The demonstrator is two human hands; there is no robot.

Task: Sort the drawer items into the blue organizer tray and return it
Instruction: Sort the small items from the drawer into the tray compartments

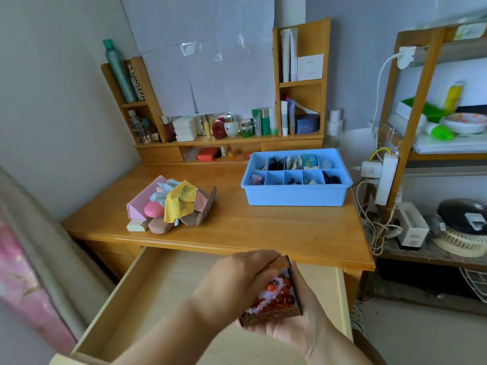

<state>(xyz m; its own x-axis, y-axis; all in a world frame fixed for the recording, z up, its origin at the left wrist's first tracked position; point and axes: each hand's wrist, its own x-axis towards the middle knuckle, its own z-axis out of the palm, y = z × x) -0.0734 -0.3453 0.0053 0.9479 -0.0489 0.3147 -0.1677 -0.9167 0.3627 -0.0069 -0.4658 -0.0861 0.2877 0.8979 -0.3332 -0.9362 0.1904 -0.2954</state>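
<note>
Blue plastic organizer tray (295, 198) with divided compartments sits on the wooden surface (263, 227), well apart from the hands. Over the open drawer (147, 293), right hand (303, 325) cradles a small brown box of red beads (274, 299); left hand (237, 280) grips its top.

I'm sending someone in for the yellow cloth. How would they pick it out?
Start at the wooden desk; left of the blue organizer tray lies a small pile of items. The yellow cloth is draped on top of that pile, the only bright yellow piece there, with green print on it.
</note>
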